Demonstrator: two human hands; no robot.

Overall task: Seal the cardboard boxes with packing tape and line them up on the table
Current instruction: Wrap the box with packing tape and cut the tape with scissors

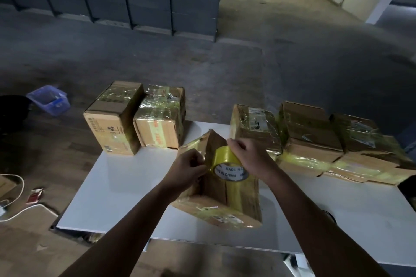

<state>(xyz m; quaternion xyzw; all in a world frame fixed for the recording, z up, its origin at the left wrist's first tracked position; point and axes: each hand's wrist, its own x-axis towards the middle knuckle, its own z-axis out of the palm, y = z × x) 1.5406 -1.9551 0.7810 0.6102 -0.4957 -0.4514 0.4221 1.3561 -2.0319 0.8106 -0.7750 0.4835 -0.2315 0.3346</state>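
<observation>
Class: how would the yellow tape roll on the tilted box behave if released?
The tape roll is round and rests against the sloping box, so it would probably roll off. Its hollow core suggests it is fairly light and stiff.

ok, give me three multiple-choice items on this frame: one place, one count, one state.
1. Tape roll is: A left of both hands; B between left hand and right hand; C right of both.
2. Far-left boxes number: A one; B two; C four.
3. Right hand is: A open flat; B hanging idle; C gripping the roll.
Key: 1B, it sits between them against the middle box; 2B, two stand side by side; 3C, fingers curl round it.
</observation>
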